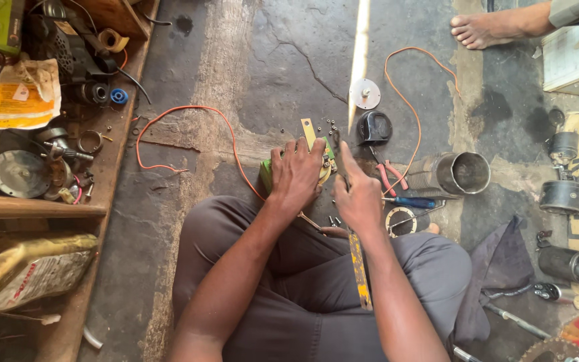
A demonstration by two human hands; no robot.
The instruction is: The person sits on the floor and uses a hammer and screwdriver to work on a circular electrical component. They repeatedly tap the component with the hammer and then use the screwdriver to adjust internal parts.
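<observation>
The person sat on the cracked concrete floor (283,60) with both hands working just beyond the knees. The left hand (297,175) lay flat over a small green block-like part (267,171), its fingers (303,151) spread and pressing down on it, so most of the part was hidden and only its left edge and a pale yellow strip (309,131) reaching away to the far side showed. The right hand (358,196) sat just to the right of it, nearly touching, with the index finger pointing toward the far side and the rest of the hand curled around a slim tool (345,175) whose tip was aimed down and left at the part; whether that was a screwdriver I could not tell. So the part lay directly under the left hand and just to the left of the right hand's fingers, its long axis running near to far. A yellow flat bar (359,268) rested along the right thigh. An orange wire (189,110) looped across the floor on the left. To the right lay red-handled pliers (391,177), a blue-handled screwdriver (411,202) and a ribbed metal cylinder (452,174). Another person's bare foot (480,29) stood at the far right.
</observation>
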